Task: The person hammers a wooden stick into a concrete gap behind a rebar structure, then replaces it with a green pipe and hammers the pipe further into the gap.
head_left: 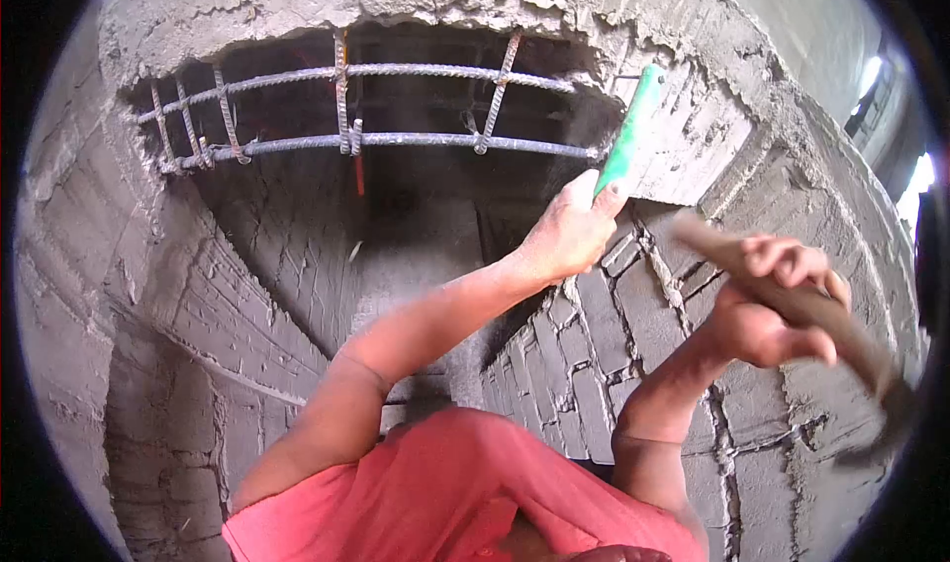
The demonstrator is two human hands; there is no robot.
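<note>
The left grip (569,231) is closed round a green-handled chisel (630,132), its tip up against the broken concrete edge (683,137) of an opening. Just to the right, the right grip (782,300) clasps a wooden-handled hammer (717,248), blurred. Bare rebar (416,139) crosses the opening; rough brickwork (584,364) lies below, a red shirt (445,493) at the bottom

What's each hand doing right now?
Left hand: closed around the green-handled tool.
Right hand: closed around the wooden-handled hammer.
</note>
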